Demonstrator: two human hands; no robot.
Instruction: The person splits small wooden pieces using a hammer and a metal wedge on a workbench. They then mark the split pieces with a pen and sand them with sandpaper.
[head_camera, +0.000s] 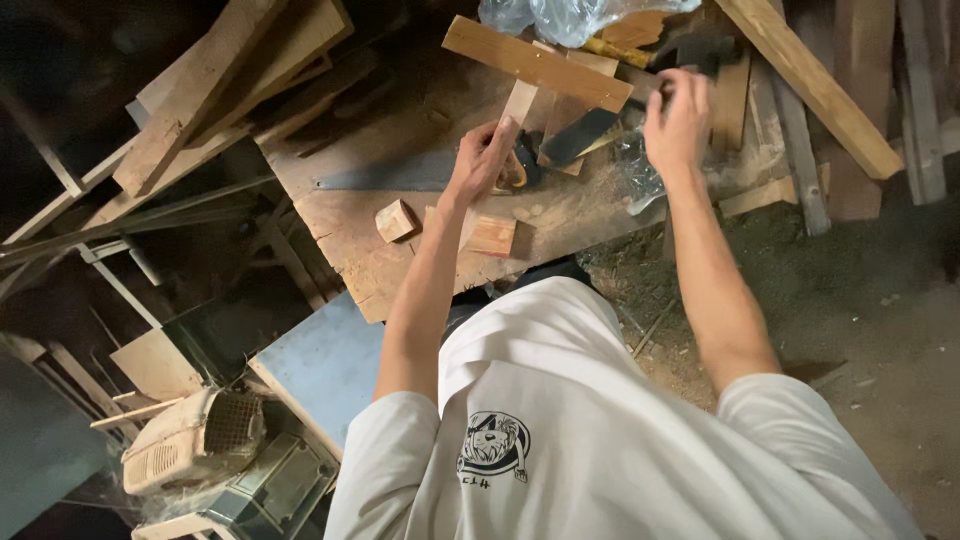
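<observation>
Two hands: left hand (482, 158) grips a pale wooden slat (520, 100); right hand (678, 120) fingers curl, contents unclear.

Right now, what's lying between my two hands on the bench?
In the head view, a dark flat blade-like piece on wood scraps lies between the left hand and the right hand.

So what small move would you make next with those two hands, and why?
Probably bring the right hand onto the free end of the crosspiece to steady it. The left hand grips only the narrow upright strip of the T-shaped wooden piece, and the right hand is raised beside it; whether it holds anything is unclear.
</observation>
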